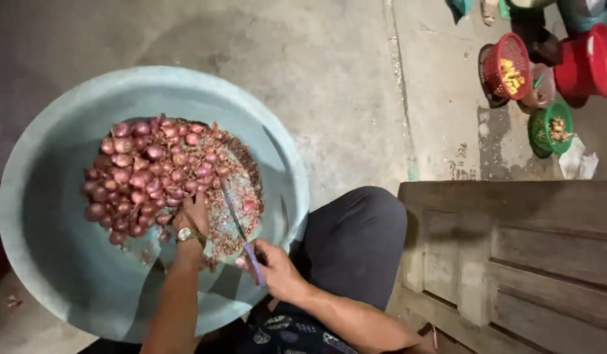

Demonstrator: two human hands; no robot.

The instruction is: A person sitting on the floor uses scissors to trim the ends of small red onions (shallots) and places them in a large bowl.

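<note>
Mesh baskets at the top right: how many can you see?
3: a red basket holding yellow pieces, a dark basket tucked behind its left side, a green basket below. Others may sit beyond the frame.

Counts at the shallot basin

One large basin [60, 262] of uncountable shallots [142, 174], one knife [241, 229], one wristwatch [187, 234]; at one o'clock, two red baskets [506, 65], one green basket [549, 128].

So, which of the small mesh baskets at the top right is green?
The green basket, the lower one, nearest the wooden panel. It holds brownish pieces. The red basket above it holds yellow pieces.
</note>
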